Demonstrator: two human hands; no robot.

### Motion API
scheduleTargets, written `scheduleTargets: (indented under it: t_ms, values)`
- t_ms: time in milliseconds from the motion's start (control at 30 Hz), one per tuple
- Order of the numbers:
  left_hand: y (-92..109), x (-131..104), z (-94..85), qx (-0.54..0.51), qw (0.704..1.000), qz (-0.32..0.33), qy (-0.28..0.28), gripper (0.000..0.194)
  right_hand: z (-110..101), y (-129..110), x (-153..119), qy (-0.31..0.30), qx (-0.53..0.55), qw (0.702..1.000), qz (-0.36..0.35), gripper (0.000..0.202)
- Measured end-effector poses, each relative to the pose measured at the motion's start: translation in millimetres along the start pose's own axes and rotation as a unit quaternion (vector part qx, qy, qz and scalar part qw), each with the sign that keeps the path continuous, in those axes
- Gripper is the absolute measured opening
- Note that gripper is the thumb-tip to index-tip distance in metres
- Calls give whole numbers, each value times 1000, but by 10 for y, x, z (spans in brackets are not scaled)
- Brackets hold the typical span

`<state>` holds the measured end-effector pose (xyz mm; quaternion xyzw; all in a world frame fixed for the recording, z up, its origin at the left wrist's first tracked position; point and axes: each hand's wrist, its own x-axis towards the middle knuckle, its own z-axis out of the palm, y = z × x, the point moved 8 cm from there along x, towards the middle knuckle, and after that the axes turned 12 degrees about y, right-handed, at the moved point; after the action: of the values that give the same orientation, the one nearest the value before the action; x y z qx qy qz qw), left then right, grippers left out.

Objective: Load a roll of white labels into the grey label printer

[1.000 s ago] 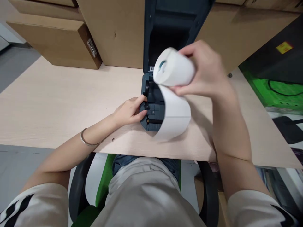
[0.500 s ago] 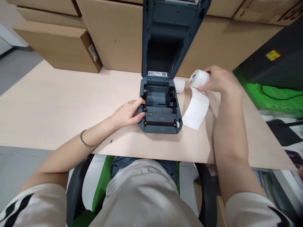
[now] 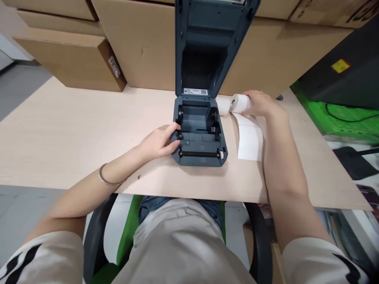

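Observation:
A dark grey label printer (image 3: pixel 195 137) sits on the table with its lid (image 3: pixel 211 35) swung up and its roll bay bare inside. My left hand (image 3: pixel 161 142) grips the printer's left edge, thumb and fingers closed on the rim. Right of the printer, my right hand (image 3: pixel 260 103) is closed around a white label roll (image 3: pixel 240 103). A loose strip of labels (image 3: pixel 250 138) hangs from that roll and spreads over the tabletop toward me. Another white roll (image 3: pixel 222 105) lies between it and the printer, partly hidden by the printer's side.
Cardboard boxes (image 3: pixel 139 43) line the back of the table (image 3: pixel 74 138). A flat box (image 3: pixel 71 61) stands at the back left. On the right are a dark case (image 3: pixel 340 83) with a yellow sticker and a green surface (image 3: pixel 340 122). Chair armrests flank my lap.
My right hand has moved left and down with the label roll, bringing it beside the other roll. The loose strip has shifted right and straightened. My left hand stays on the printer.

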<state>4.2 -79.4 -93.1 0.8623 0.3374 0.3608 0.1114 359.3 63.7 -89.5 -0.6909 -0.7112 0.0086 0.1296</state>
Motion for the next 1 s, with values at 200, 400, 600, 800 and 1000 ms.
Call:
scheduleTargets:
  t_ms: [200,400,600,800,1000]
  values:
    - [-9,4,9,3,1000,1,-3,53,-278,-273,-82,62,65,996,-9,51]
    - [-38,-3,28,-8,1000,-5,-1,53,-24,-512,-95,-14,149,987,65,18]
    - [-114,-33,85,-6,999,6,30,57,213,-389,0,-42,266,952,145,18]
    - [-65,-20,46,-1,1000,3,20,56,232,-521,-83,-109,262,955,91,11]
    - [-4,9,5,-1,1000,-6,-2,52,257,-740,-154,-166,243,955,-35,40]
